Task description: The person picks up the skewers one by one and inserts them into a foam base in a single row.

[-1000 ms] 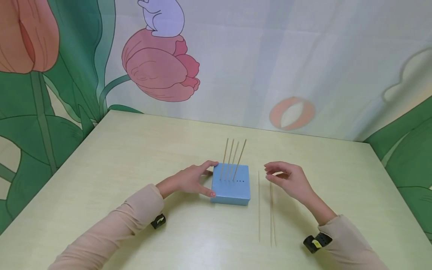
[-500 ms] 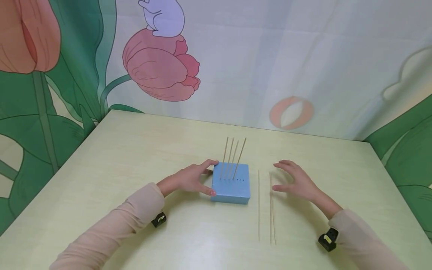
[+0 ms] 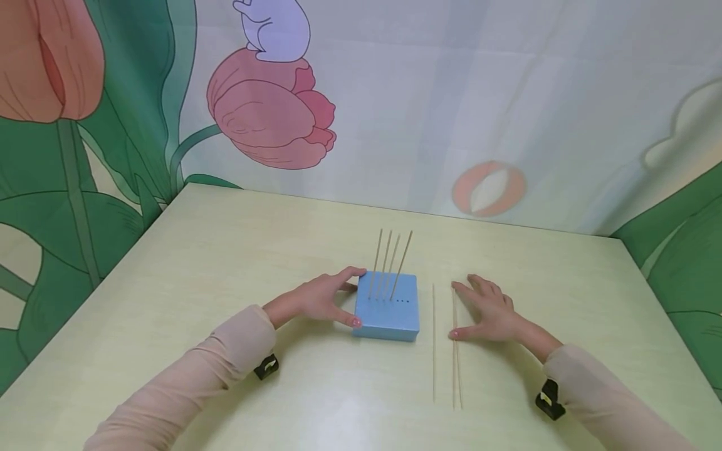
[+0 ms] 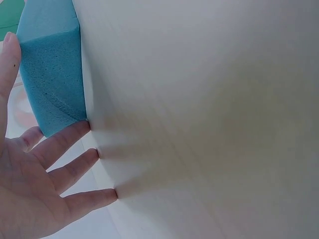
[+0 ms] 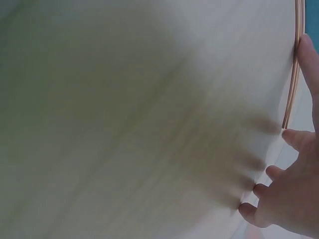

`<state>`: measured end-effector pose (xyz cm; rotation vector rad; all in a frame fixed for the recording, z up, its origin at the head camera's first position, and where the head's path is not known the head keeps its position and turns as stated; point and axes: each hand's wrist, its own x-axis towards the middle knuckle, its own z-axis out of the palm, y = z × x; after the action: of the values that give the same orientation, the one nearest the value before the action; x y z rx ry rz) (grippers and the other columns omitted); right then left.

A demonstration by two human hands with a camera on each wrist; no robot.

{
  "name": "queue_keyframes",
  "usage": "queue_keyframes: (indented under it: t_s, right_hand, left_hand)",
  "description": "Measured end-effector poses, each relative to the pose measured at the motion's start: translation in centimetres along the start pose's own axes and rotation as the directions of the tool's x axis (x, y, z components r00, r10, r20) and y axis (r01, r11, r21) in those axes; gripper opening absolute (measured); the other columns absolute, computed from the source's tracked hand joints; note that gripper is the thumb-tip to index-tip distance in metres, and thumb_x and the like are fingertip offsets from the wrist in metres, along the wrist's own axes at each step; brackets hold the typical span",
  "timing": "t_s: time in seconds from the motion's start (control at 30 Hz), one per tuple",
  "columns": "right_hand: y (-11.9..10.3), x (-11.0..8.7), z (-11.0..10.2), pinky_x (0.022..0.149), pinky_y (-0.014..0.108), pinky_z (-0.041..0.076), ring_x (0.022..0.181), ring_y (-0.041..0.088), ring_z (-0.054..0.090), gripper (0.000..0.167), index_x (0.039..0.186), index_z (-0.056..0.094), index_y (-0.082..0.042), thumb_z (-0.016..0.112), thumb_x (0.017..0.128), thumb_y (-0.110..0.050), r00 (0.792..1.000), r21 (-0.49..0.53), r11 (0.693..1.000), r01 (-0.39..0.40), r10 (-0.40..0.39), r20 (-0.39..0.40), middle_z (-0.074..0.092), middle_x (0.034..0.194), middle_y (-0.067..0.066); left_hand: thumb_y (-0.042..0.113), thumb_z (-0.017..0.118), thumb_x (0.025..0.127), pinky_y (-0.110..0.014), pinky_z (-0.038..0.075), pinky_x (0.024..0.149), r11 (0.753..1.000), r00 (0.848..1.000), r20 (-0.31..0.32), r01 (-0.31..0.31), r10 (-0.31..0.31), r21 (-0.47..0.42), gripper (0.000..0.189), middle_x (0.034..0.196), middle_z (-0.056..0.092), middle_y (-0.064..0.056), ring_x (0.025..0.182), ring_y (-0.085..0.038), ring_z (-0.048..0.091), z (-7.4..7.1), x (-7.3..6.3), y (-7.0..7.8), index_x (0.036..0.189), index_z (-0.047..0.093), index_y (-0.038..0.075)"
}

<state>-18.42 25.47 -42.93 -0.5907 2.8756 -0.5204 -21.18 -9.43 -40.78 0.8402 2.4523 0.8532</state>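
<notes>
My left hand (image 3: 318, 298) holds a blue foam block (image 3: 389, 318) at its left side, thumb on the near corner and index finger at the far one. In the left wrist view the other fingertips rest on the table beside the block (image 4: 54, 74). Several thin wooden sticks (image 3: 401, 266) stand in the block's top, leaning slightly, left of small dark holes (image 3: 402, 301). My right hand (image 3: 489, 313) is spread over two lying sticks (image 3: 454, 369). Its thumb touches them, and its index fingertip is at their far end. No grip on them shows.
One more stick (image 3: 434, 344) lies between the block and the pair, roughly parallel to them. The pale table (image 3: 282, 232) ends at a printed curtain (image 3: 389, 125) behind. A black wrist strap (image 3: 549, 401) shows below the right sleeve.
My right hand, at first with its fingertips close together above the sticks, has spread, shifted right and come down onto the pair. The left hand and the block have stayed in place.
</notes>
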Motion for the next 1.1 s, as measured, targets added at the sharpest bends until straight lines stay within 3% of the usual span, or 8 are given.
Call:
queue_keyframes:
  t_s: [0.43,0.7,1.1]
  right_hand:
    - [-0.29,-0.07,-0.20,0.087,0.069,0.021,0.125,0.050,0.018,0.090,0.134,0.037,0.001,0.077,0.067,-0.044,1.000,0.041,0.999,0.016,-0.014,-0.028,0.023,0.140,0.029]
    - [-0.26,-0.06,-0.19,0.085,0.069,0.024,0.122,0.050,0.023,0.085,0.128,0.041,0.003,0.081,0.065,-0.038,0.996,0.082,0.996,0.030,-0.023,-0.090,0.030,0.136,0.029]
    - [-0.74,-0.69,-0.88,0.096,0.062,0.019,0.126,0.047,0.019,0.089,0.132,0.034,0.005,0.083,0.064,-0.027,0.988,0.231,0.971,0.054,-0.018,-0.156,0.027,0.137,0.028]
  left_hand:
    - [0.038,0.076,0.071,-0.047,0.026,0.102,1.000,1.000,-0.004,0.003,-0.003,0.005,0.093,0.133,0.047,-0.015,0.127,-0.029,0.036,0.03,0.04,0.01,0.143,0.021,0.017]
    - [0.036,0.077,0.072,-0.047,0.026,0.102,1.000,1.000,-0.008,-0.002,0.002,0.013,0.092,0.133,0.047,-0.015,0.127,-0.030,0.036,0.07,0.06,0.10,0.142,0.021,0.015]
    - [0.037,0.076,0.072,-0.048,0.027,0.102,1.000,1.000,-0.007,-0.011,0.011,0.006,0.092,0.132,0.047,-0.016,0.127,-0.030,0.037,0.12,0.01,0.07,0.142,0.021,0.015]
